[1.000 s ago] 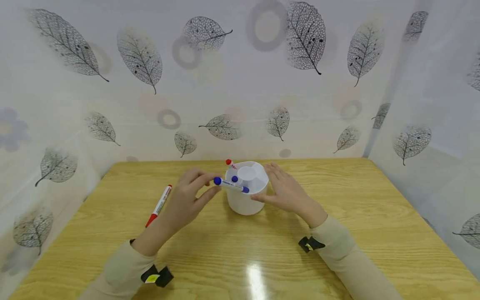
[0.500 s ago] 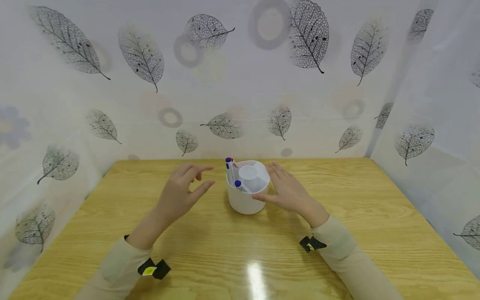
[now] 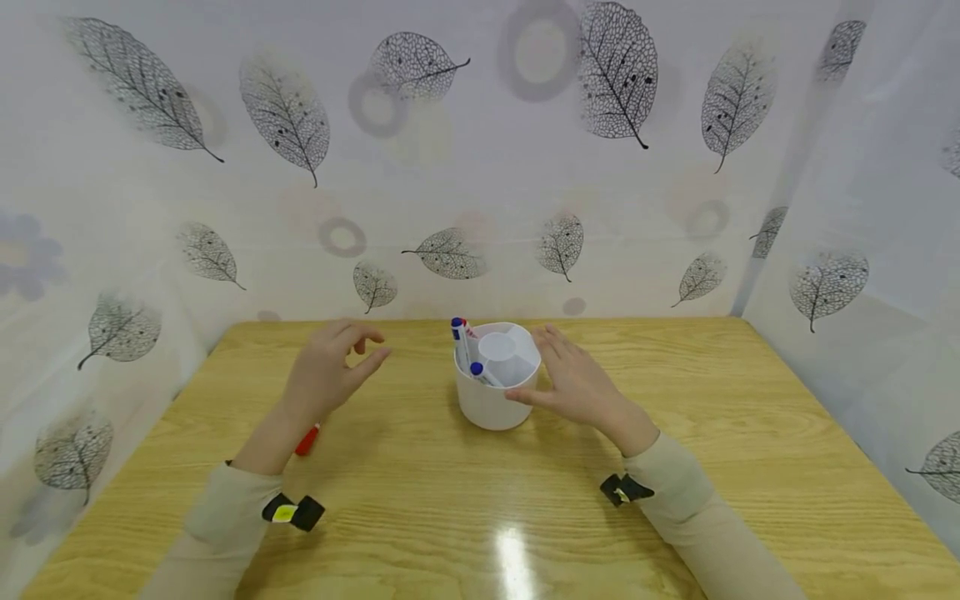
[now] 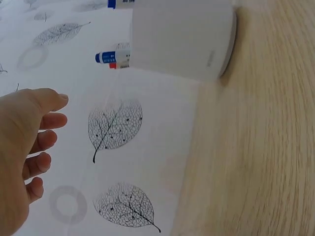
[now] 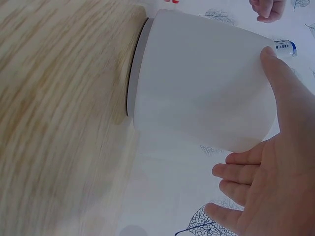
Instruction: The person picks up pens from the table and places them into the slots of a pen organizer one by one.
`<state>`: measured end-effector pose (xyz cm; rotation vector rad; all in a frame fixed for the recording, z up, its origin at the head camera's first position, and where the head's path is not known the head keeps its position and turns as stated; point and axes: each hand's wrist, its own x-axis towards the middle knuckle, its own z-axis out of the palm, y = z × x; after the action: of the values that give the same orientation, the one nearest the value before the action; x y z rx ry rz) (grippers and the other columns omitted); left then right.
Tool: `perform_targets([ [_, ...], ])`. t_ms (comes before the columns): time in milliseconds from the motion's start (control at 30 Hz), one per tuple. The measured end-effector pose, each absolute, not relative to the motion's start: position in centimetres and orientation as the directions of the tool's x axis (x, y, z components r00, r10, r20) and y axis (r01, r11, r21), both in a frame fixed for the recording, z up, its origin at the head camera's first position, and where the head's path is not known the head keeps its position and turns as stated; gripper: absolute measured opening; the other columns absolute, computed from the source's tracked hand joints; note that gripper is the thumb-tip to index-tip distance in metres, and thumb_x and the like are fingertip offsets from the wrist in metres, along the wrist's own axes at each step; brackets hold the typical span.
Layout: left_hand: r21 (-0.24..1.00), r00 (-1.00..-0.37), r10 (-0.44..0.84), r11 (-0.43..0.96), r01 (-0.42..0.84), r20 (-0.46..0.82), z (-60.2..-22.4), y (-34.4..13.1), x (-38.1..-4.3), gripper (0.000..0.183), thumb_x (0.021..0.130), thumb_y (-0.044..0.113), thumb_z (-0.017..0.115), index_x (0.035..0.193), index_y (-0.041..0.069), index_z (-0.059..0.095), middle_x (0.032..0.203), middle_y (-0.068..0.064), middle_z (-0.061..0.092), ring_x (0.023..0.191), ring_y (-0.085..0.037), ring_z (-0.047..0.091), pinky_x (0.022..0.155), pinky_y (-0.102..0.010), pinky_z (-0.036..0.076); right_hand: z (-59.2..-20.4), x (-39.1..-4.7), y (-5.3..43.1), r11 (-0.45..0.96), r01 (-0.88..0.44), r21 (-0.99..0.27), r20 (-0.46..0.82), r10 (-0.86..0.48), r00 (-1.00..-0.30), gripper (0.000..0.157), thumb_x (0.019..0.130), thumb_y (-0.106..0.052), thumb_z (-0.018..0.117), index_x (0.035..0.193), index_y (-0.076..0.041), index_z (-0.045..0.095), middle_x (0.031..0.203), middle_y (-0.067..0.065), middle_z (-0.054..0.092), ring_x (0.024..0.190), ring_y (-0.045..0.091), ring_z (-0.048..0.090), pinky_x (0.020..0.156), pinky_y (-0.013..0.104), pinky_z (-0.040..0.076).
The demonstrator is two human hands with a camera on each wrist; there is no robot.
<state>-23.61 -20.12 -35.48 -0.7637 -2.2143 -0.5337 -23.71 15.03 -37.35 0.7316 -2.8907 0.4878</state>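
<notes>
A white round pen holder (image 3: 491,407) with inner compartments stands on the table. Two blue-capped markers, one upright (image 3: 461,342) and one leaning low (image 3: 477,369) near the front rim, are in its left side, beside a partly hidden red marker (image 3: 471,330). My left hand (image 3: 326,375) hovers to the left of the holder with loosely bent fingers and nothing between them. My right hand (image 3: 573,385) rests against the holder's right side, thumb (image 5: 270,56) at the rim and fingers fairly straight along the far side. Below my left wrist, a red marker (image 3: 307,440) shows only its red end.
The wood-grain table (image 3: 480,500) reaches back to a white curtain (image 3: 480,167) printed with leaves, which also hangs along both sides. A black strap piece (image 3: 294,512) sits at my left cuff and another (image 3: 626,489) at the right.
The left hand let go of a blue marker, which now stands in the holder, and drew back leftward over the loose red marker. The right hand stayed at the holder.
</notes>
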Motion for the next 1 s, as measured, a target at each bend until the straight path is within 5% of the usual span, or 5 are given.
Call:
perform_targets([
  [433, 0.007, -0.616, 0.397, 0.837, 0.547, 0.681, -36.7, -23.8, -25.1, 0.024, 0.085, 0.031, 0.072, 0.087, 0.008, 0.068, 0.075, -0.007, 0.061, 0.067, -0.021, 0.052, 0.062, -0.035, 0.040, -37.3, -23.7, 15.0, 0.837, -0.470, -0.280, 0.179, -0.436, -0.882, 0.105, 0.082, -0.068, 0.061, 0.152, 0.000, 0.024, 0.158, 0.021, 0.028, 0.149, 0.037, 0.020, 0.117, 0.056, 0.025],
  [767, 0.050, -0.835, 0.330, 0.920, 0.390, 0.441, -38.2, -25.7, -25.7, 0.022, 0.087, 0.032, 0.071, 0.092, 0.011, 0.066, 0.083, -0.006, 0.061, 0.082, -0.025, 0.053, 0.072, -0.041, 0.039, -37.2, -23.7, 15.0, 0.838, -0.467, -0.283, 0.175, -0.433, -0.884, 0.105, 0.082, -0.067, 0.062, 0.152, 0.001, 0.024, 0.158, 0.021, 0.027, 0.149, 0.037, 0.019, 0.117, 0.056, 0.024],
  [1000, 0.005, -0.919, 0.302, 0.950, 0.313, 0.255, -38.7, -26.9, -25.8, 0.029, 0.088, 0.037, 0.068, 0.100, 0.010, 0.065, 0.106, -0.013, 0.065, 0.105, -0.037, 0.054, 0.086, -0.054, 0.042, -37.4, -23.8, 14.9, 0.836, -0.467, -0.289, 0.180, -0.431, -0.884, 0.104, 0.081, -0.067, 0.063, 0.152, 0.000, 0.025, 0.158, 0.020, 0.028, 0.150, 0.037, 0.020, 0.117, 0.056, 0.024],
])
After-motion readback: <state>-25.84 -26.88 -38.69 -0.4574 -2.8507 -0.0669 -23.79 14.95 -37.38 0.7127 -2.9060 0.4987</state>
